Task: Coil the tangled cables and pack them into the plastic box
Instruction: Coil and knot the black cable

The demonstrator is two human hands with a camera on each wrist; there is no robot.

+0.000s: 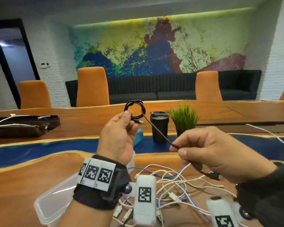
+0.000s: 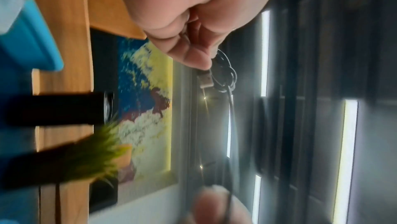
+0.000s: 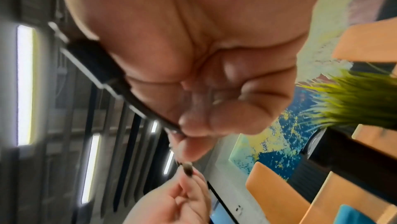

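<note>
Left hand: the left hand (image 1: pixel 117 136) is lifted above the tabletop (image 1: pixel 39 174) and pinches a small round coil of the thin black cable (image 1: pixel 156 130) between thumb and fingers; the metal USB plug (image 1: pixel 141 122) sticks out beside the fingers.
Right hand: the right hand (image 1: pixel 208 154) pinches the free part of the same black cable between thumb and forefinger; the other black plug (image 1: pixel 214 175) hangs under this hand.
Black cable: it runs in a straight line from the coil down to the right hand, all in the air.
Tangled cables: a heap of white and blue cables (image 1: pixel 175 181) lies at the near edge of the tabletop, under both hands.
Plastic box: the clear plastic box (image 1: pixel 44 203) stands at the near left, under the left wrist.
Behind: a black tumbler (image 1: pixel 159 128) and a green grass plant (image 1: pixel 184 117) stand side by side.
</note>
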